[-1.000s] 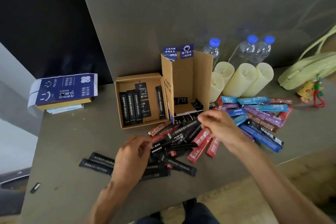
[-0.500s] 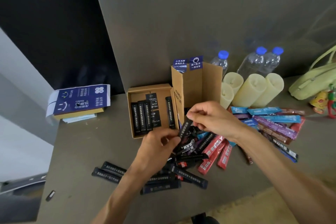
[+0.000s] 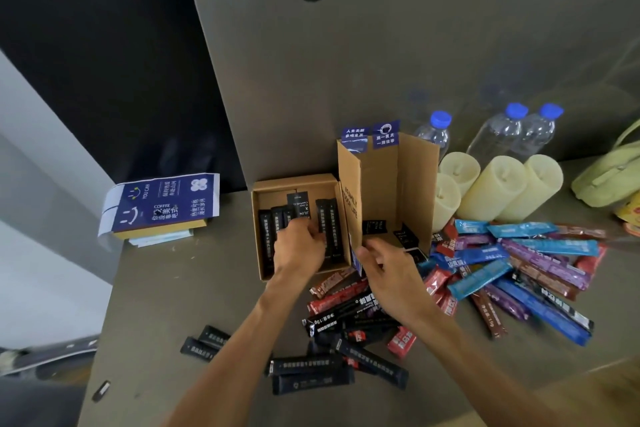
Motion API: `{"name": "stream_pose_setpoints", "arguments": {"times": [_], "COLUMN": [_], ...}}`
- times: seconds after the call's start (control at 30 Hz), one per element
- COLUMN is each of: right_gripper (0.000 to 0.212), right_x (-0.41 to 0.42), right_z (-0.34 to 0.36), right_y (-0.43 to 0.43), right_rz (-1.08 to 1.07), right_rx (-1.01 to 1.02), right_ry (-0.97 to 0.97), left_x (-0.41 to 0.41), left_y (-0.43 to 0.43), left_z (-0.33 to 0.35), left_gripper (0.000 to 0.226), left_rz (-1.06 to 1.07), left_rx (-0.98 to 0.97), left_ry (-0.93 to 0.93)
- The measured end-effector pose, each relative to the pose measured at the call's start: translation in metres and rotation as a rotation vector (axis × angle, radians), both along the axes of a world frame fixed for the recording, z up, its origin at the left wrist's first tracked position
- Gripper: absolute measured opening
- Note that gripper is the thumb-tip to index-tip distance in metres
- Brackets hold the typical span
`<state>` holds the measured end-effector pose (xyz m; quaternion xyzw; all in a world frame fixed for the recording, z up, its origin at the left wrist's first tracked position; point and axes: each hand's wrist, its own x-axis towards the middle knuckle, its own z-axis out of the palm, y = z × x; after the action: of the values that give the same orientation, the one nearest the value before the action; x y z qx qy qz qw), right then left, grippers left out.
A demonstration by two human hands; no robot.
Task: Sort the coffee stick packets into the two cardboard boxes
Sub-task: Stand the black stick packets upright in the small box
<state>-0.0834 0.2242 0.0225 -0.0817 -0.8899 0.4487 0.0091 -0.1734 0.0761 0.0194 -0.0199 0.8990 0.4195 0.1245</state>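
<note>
Two cardboard boxes stand on the bench (image 3: pixel 166 295). The tall box (image 3: pixel 381 180) is upright with its front open, and three small black packs lie on its floor. The flat box (image 3: pixel 294 182) touches its left wall and holds about five black stick packets (image 3: pixel 331 232) side by side; a black card leans among them.

The left hand (image 3: pixel 299 250) reaches into the flat box, left of the tall box, with its fingers bent down onto the black sticks. I cannot tell whether its grip closes on one or only presses them. The right hand (image 3: pixel 389 270) hangs just in front of the tall box's left front corner, its grip loose, fingers slack and holding nothing.

In front of the tall box lies a mixed heap (image 3: pixel 349 308) of red, brown and black packets. Five dark packets (image 3: pixel 304 364) lie apart, nearer the bench edge. To the right of the tall box spreads a pile of coloured packets (image 3: pixel 519 250), too overlapped to count.

Behind and right of the tall box are four cream candles (image 3: pixel 495 187) and three clear bottles (image 3: pixel 434 135) with blue caps. Further right is one green bag (image 3: pixel 606 177), and well to the left one blue printed carton (image 3: pixel 162 204).
</note>
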Motion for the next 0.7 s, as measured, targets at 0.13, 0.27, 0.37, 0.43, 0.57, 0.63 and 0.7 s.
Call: {"name": "stream_pose_setpoints", "arguments": {"times": [0.13, 0.27, 0.37, 0.43, 0.57, 0.63, 0.7], "right_gripper": [0.024, 0.024, 0.023, 0.022, 0.025, 0.025, 0.026], "right_x": [-0.004, -0.007, -0.009, -0.009, -0.008, -0.007, -0.007], "right_z": [-0.004, -0.01, -0.01, -0.009, -0.005, -0.003, -0.002], "right_y": [-0.002, 0.001, 0.002, 0.002, 0.003, 0.004, 0.004], "right_rz": [-0.001, 0.008, 0.017, 0.026, 0.05, 0.062, 0.061], "right_rx": [0.016, 0.023, 0.022, 0.01, -0.01, -0.028, -0.044], "right_ry": [0.016, 0.014, 0.012, 0.016, -0.002, -0.02, -0.034], "left_x": [-0.002, 0.0, 0.002, 0.004, 0.006, 0.006, 0.005], "left_y": [0.006, 0.007, 0.005, 0.002, -0.005, -0.008, -0.009], "left_z": [-0.007, -0.009, -0.009, -0.011, -0.021, -0.024, -0.028], "left_gripper": [0.01, 0.013, 0.018, 0.036, 0.077, 0.079, 0.079], "left_rz": [0.024, 0.002, -0.042, -0.107, -0.271, -0.313, -0.331], "left_rx": [-0.082, -0.131, -0.182, -0.258, -0.602, -0.687, -0.693], "left_ry": [0.06, 0.08, 0.156, 0.28, 0.559, 0.597, 0.594]}}
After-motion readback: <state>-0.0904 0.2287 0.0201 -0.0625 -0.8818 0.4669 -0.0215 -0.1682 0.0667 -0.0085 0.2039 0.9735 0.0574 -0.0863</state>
